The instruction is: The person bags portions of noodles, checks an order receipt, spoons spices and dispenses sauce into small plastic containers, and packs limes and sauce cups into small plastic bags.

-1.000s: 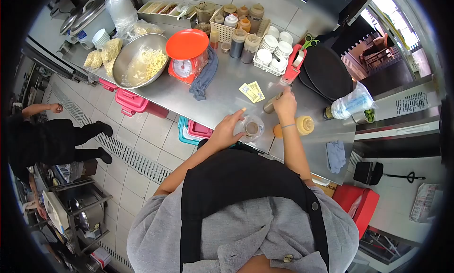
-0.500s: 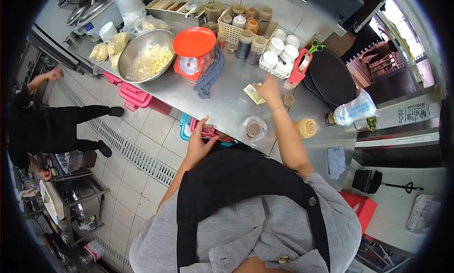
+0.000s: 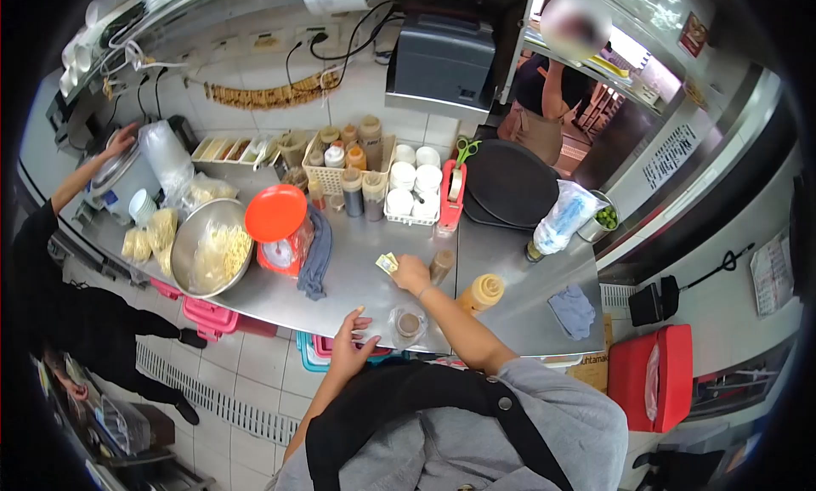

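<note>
My right hand [image 3: 413, 273] is over the steel worktop [image 3: 357, 270]. Its fingers are closed on the edge of a small yellowish printed slip [image 3: 387, 262]; the fingertips are partly hidden. Just beyond that hand stands a brownish squeeze bottle [image 3: 441, 267], and a yellow squeeze bottle [image 3: 484, 293] is beside my right forearm. My left hand [image 3: 349, 345] hovers at the worktop's front edge, fingers apart and holding nothing. Close to it is a small cup in clear plastic [image 3: 408, 324].
Left on the worktop are a steel bowl of noodles [image 3: 183, 251], an orange scale [image 3: 287, 251] and a blue cloth [image 3: 315, 257]. Behind are sauce bottles [image 3: 351, 189], white lidded cups [image 3: 415, 181] and black round trays [image 3: 512, 183]. A co-worker's hand [image 3: 124, 140] is at a cooker [image 3: 119, 178].
My view has tilted up, showing the wall and printer. My right hand has drawn in around the slip. The co-worker's arm has reached up to the cooker; a person appears beyond the opening.
</note>
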`<state>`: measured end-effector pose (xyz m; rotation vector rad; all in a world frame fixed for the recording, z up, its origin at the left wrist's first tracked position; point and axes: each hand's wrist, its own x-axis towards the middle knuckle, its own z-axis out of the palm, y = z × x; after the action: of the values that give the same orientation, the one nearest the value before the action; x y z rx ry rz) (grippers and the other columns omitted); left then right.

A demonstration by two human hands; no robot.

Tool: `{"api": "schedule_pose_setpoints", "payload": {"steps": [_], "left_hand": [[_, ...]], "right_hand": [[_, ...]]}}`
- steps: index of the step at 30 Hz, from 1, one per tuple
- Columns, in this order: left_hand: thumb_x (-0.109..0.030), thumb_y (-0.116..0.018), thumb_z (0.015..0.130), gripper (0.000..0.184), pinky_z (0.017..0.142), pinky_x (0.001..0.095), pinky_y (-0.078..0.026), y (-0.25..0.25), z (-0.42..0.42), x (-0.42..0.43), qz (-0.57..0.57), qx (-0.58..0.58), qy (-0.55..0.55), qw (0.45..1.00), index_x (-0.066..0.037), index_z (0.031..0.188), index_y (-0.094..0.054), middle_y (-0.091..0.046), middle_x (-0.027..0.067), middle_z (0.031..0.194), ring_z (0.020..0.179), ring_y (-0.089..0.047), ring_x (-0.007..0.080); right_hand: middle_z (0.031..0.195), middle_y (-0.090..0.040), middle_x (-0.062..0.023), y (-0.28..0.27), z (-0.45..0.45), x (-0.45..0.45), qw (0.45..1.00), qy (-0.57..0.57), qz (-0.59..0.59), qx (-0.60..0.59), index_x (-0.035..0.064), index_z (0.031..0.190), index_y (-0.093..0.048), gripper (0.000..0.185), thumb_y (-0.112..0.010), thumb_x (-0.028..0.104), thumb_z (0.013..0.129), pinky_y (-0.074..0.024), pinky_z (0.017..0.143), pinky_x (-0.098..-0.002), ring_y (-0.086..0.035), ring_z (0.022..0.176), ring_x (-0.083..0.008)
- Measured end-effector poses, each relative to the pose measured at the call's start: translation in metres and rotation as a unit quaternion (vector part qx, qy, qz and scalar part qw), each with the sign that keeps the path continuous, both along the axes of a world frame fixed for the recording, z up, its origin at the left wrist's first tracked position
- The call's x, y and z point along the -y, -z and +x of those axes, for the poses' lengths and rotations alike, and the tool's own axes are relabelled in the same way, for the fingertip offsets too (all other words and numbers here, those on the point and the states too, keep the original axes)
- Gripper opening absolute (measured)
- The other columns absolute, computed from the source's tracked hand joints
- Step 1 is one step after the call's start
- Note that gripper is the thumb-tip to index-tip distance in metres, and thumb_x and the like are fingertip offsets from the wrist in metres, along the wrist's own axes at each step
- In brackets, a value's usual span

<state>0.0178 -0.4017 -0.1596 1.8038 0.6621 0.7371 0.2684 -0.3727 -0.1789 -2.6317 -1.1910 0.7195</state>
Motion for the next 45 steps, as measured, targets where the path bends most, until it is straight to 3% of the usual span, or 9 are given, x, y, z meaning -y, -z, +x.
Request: {"api": "schedule_pose_setpoints", "payload": {"steps": [6,8,12,14,20,23,27,38,45], "left_hand": [[-0.010,-0.077,0.067,0.073,0.078,0.0340,-0.049,0.003,0.057,-0.023,0.020,-0.013,0.119,0.993,-0.008,0.131,-0.042,-0.060,0.0106,0.111,0.101,-0.058,0.0231],[-0.013,-0.078,0.068,0.070,0.079,0.0332,-0.048,0.004,0.077,-0.033,0.046,-0.017,0.166,0.985,-0.008,0.129,-0.044,-0.061,0.0095,0.110,0.099,-0.059,0.0219],[-0.014,-0.079,0.066,0.065,0.078,0.0308,-0.049,0.029,0.116,-0.057,0.051,-0.027,0.309,0.949,-0.008,0.124,-0.050,-0.062,0.0069,0.104,0.094,-0.060,0.0196],[-0.007,-0.075,0.065,0.059,0.072,0.0312,-0.051,0.029,0.128,-0.061,0.050,-0.102,0.354,0.928,-0.008,0.119,-0.054,-0.064,0.0094,0.096,0.075,-0.061,0.0184],[0.001,-0.068,0.071,0.046,0.068,0.0279,-0.051,0.034,0.147,-0.064,0.033,-0.043,0.378,0.924,-0.006,0.115,-0.057,-0.065,0.0055,0.081,0.070,-0.061,0.0145],[0.002,-0.067,0.072,0.045,0.068,0.0275,-0.049,0.039,0.152,-0.067,0.004,-0.043,0.368,0.929,-0.007,0.115,-0.057,-0.066,0.0059,0.084,0.072,-0.060,0.0120],[0.001,-0.068,0.072,0.044,0.067,0.0272,-0.049,0.027,0.149,-0.065,0.041,-0.056,0.333,0.940,-0.007,0.114,-0.058,-0.067,0.0061,0.084,0.070,-0.060,0.0116],[0.004,-0.064,0.074,0.040,0.062,0.0269,-0.052,0.006,0.140,-0.047,0.043,-0.061,0.302,0.950,-0.005,0.112,-0.058,-0.067,0.0073,0.076,0.064,-0.063,0.0127],[0.005,-0.061,0.076,0.036,0.061,0.0246,-0.050,0.014,0.139,-0.047,0.074,-0.054,0.281,0.955,-0.006,0.110,-0.058,-0.067,0.0061,0.078,0.065,-0.061,0.0097]], "right_hand": [[0.087,-0.066,-0.0147,-0.072,-0.027,0.062,0.915,0.016,0.399,-0.046,0.0022,0.103,-0.061,0.036,-0.069,0.026,0.078,-0.0513,0.068,-0.0348,-0.065,0.075,-0.0270],[0.086,-0.066,-0.0137,-0.086,-0.047,0.090,0.766,0.043,0.519,-0.376,0.0018,0.101,-0.061,0.036,-0.071,0.026,0.077,-0.0497,0.064,-0.0320,-0.063,0.071,-0.0236],[0.086,-0.064,-0.0147,-0.065,-0.049,0.139,0.864,0.052,0.344,-0.364,0.0010,0.097,-0.063,0.029,-0.068,0.022,0.078,-0.0494,0.062,-0.0343,-0.063,0.069,-0.0266],[0.083,-0.063,-0.0145,-0.063,-0.049,0.154,0.954,-0.019,0.289,0.075,0.0023,0.090,-0.064,0.019,-0.065,0.018,0.079,-0.0488,0.060,-0.0377,-0.062,0.068,-0.0309],[0.077,-0.059,-0.0110,-0.060,-0.065,0.153,0.919,-0.009,0.384,0.094,0.0074,0.084,-0.065,0.012,-0.063,0.018,0.078,-0.0490,0.059,-0.0400,-0.061,0.065,-0.0314],[0.075,-0.058,-0.0088,-0.040,-0.058,0.152,0.946,-0.019,0.283,0.156,0.0102,0.088,-0.067,0.014,-0.064,0.017,0.076,-0.0498,0.056,-0.0390,-0.060,0.062,-0.0294],[0.074,-0.058,-0.0074,-0.042,-0.060,0.150,0.916,-0.046,0.353,0.185,0.0121,0.087,-0.067,0.013,-0.063,0.016,0.076,-0.0500,0.052,-0.0377,-0.060,0.060,-0.0273],[0.078,-0.065,-0.0127,-0.027,-0.061,0.126,0.968,-0.065,0.068,0.232,0.0056,0.083,-0.068,0.017,-0.054,0.011,0.076,-0.0531,0.051,-0.0373,-0.067,0.063,-0.0266],[0.076,-0.066,-0.0139,-0.033,-0.064,0.128,0.970,-0.074,0.104,0.205,0.0040,0.079,-0.065,0.014,-0.055,0.013,0.076,-0.0527,0.052,-0.0382,-0.067,0.065,-0.0267]]}}
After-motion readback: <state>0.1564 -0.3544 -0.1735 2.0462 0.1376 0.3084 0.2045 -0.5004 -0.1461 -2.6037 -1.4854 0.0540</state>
